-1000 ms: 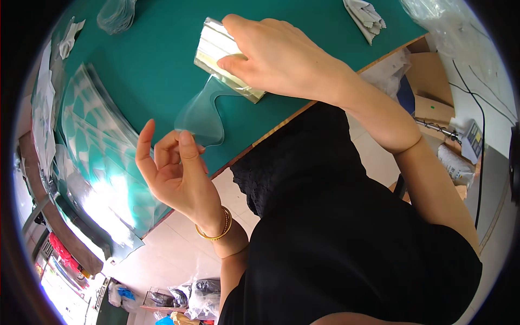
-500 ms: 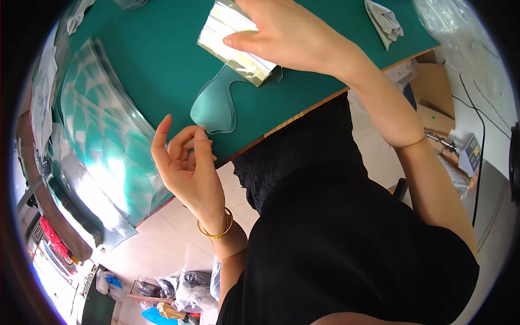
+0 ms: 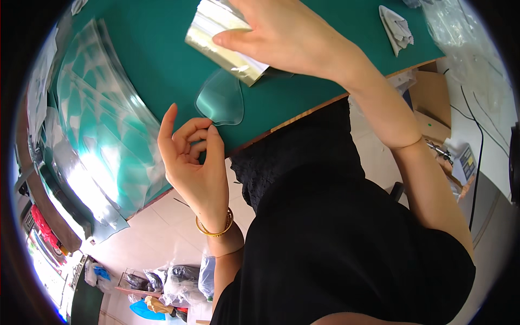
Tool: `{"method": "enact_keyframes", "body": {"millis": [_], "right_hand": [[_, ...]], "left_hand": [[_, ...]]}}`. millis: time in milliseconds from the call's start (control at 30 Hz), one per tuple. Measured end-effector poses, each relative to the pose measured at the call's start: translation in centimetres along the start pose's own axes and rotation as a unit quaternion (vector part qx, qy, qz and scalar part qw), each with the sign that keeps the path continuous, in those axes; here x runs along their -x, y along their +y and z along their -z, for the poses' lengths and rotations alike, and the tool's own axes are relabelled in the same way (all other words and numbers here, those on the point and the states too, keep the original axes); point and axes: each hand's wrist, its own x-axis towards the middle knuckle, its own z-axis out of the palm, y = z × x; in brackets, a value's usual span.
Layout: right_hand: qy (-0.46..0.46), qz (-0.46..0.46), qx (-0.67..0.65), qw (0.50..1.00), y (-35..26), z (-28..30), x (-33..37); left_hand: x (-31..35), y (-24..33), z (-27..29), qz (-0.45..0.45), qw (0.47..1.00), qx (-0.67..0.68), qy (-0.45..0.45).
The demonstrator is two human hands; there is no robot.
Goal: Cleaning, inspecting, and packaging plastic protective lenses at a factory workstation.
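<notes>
A clear plastic goggle-lens-shaped sheet (image 3: 225,103) lies on the green tabletop (image 3: 162,59), near its front edge. My left hand (image 3: 195,157) pinches the sheet's near rim between thumb and index finger; the other fingers curl loosely. Gripped in my right hand (image 3: 292,43) is a flat, shiny silver-and-gold block (image 3: 225,54), with the thumb across its face and the other fingers partly out of frame or hidden. The block covers the far part of the sheet; whether it presses on the sheet I cannot tell.
Large clear plastic sheets (image 3: 97,108) are stacked at the left. A folded grey cloth (image 3: 396,30) rests at the far right, beside clear plastic bags (image 3: 455,38). The table's wooden edge (image 3: 303,119) runs in front of me.
The block in my right hand has shifted slightly left over the sheet. The sheet has turned a little, and its notch no longer shows. My left hand stays at its rim.
</notes>
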Motion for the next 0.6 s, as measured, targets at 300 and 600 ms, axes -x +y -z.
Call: {"method": "enact_keyframes", "body": {"millis": [300, 600], "right_hand": [[0.016, 0.059, -0.013, 0.998, -0.8, -3.3, 1.1], [-0.012, 0.06, -0.038, 0.997, -2.2, -5.1, 2.2]], "left_hand": [[-0.1, -0.1, 0.1, -0.009, 1.0, 0.01, 0.0], [0.9, 0.0, 0.0, -0.03, 0.999, -0.033, 0.023]]}}
